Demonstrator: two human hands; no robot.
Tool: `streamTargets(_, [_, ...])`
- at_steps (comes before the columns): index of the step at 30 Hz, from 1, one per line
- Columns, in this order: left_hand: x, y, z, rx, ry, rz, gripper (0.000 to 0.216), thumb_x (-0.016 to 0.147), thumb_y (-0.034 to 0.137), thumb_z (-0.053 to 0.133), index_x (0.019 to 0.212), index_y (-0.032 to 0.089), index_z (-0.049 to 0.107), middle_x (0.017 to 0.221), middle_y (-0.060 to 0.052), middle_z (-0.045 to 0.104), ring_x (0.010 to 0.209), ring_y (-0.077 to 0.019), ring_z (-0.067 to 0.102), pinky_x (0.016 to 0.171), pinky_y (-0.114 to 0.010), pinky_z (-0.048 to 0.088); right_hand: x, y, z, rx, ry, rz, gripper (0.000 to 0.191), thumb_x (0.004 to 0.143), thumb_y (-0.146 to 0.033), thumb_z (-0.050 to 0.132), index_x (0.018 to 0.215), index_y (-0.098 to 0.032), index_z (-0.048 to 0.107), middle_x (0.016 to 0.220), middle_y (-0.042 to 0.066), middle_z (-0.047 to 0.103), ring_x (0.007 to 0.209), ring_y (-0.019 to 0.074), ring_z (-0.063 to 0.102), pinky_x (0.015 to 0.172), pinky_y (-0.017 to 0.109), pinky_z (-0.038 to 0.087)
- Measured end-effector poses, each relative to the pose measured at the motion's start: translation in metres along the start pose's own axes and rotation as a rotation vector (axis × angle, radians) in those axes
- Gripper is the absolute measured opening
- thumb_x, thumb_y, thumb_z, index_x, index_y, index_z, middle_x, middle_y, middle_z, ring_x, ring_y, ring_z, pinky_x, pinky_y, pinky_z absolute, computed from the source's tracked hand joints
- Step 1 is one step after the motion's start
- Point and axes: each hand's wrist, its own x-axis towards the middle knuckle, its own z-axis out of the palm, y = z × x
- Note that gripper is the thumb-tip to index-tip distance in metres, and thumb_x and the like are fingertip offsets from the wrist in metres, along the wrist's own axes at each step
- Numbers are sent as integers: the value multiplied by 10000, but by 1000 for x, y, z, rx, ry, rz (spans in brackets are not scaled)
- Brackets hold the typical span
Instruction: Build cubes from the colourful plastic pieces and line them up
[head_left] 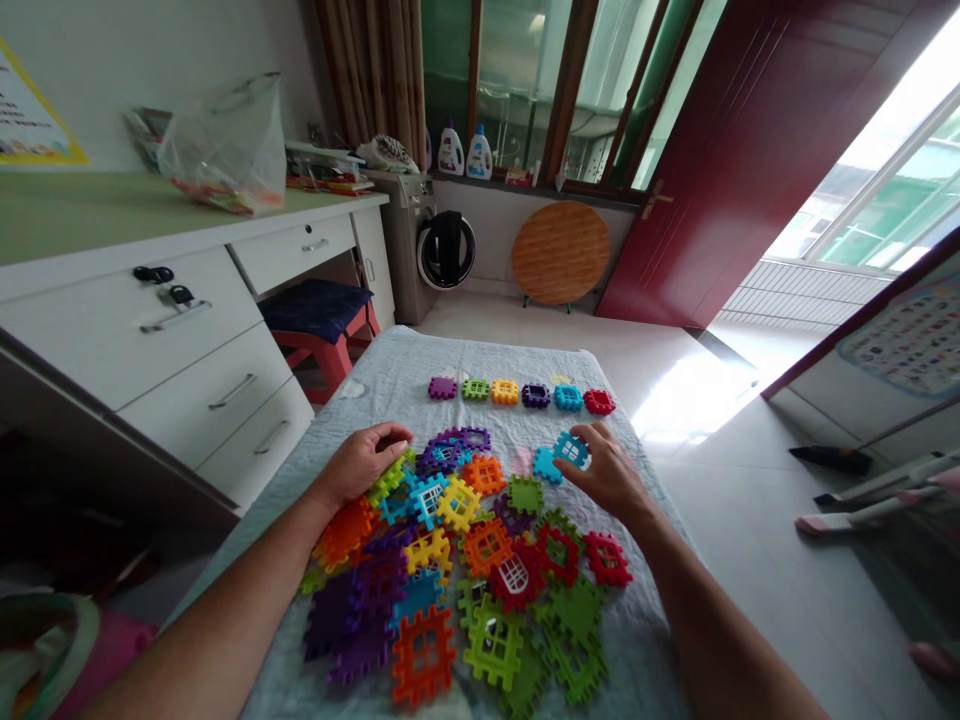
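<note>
My right hand pinches a light blue window tile by its edge, just above another light blue tile on the cloth. My left hand rests at the left side of the pile, fingers loosely curled and apart, beside a light green tile. Between my arms spreads a heap of notched plastic tiles, among them a yellow tile, an orange tile, a red tile and a dark purple tile. Some tiles are partly covered by others.
Along the far part of the cloth-covered table runs a row of several small blocks, including a purple block and a red block. A red stool stands by the white desk. Behind are a washing machine and a round wooden board.
</note>
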Motion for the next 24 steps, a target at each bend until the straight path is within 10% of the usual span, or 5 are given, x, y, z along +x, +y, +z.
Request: streamTargets(24, [-1,7,0,28,5,-8,353,732,480,571,909,186,653,864,-31,703,783,-204,641,734,-284,503,5,-5,32,-20,-169,13,462,683,-411,647,1081,-178,619,1017,91,543,970,250,508,881,348,386])
